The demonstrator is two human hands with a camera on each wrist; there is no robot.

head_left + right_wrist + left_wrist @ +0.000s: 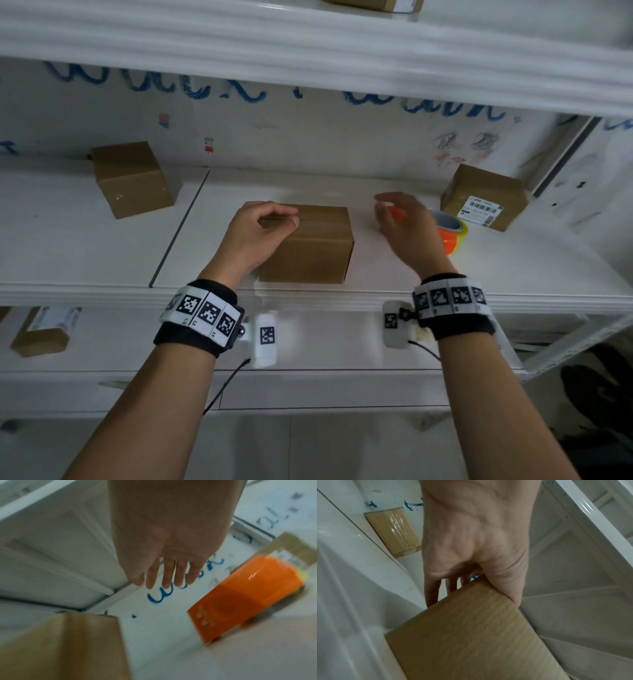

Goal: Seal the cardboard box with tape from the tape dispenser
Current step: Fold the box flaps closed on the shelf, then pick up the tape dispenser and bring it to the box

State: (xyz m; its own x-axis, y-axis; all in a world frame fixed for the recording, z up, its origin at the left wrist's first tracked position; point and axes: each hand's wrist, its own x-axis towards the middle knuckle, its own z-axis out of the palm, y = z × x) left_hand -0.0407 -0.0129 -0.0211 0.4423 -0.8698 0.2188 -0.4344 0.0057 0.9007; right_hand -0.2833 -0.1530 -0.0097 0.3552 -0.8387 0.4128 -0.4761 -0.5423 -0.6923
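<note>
A plain cardboard box [308, 246] stands near the front of the white shelf [85, 246]; it fills the lower part of the left wrist view [471, 635]. My left hand [270, 222] holds its top left corner, thumb lying across the top and fingers [431, 592] reaching down past the far side. The orange and yellow tape dispenser [452, 236] lies to the right of the box. My right hand [394, 216] hovers blurred between box and dispenser, fingers [168, 574] straight and holding nothing. In the right wrist view the dispenser [243, 599] sits off to the right of that hand.
A taped brown box [135, 178] stands at the back left, and a box with a shipping label [486, 197] at the back right, just behind the dispenser. Another shelf board [308, 51] hangs overhead. A further labelled box [41, 330] lies on the lower shelf.
</note>
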